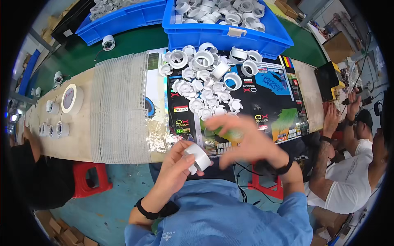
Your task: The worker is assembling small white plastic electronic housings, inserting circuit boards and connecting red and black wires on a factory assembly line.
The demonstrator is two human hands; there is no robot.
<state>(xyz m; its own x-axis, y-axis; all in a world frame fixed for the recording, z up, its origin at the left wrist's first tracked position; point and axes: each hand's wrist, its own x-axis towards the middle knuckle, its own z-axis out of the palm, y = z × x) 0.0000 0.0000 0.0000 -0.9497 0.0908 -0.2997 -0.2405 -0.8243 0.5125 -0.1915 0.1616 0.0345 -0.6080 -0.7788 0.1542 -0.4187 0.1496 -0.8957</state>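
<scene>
Head view: left hand (175, 169) grips a white ring (198, 157); right hand (251, 139), blurred, fingers spread, seemingly empty, hovers nearer the rotors (211, 101) just beyond.

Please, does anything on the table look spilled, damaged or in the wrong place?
Nothing clearly stands out. The white rings and finned parts lie jumbled by the right-hand blue bin, but this seems a loose working heap rather than a spill.

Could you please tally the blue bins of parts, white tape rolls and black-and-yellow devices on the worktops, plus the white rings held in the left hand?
Blue bins: 2
White tape roll: 1
Black-and-yellow device: 1
White ring in left hand: 1
Total: 5
</scene>
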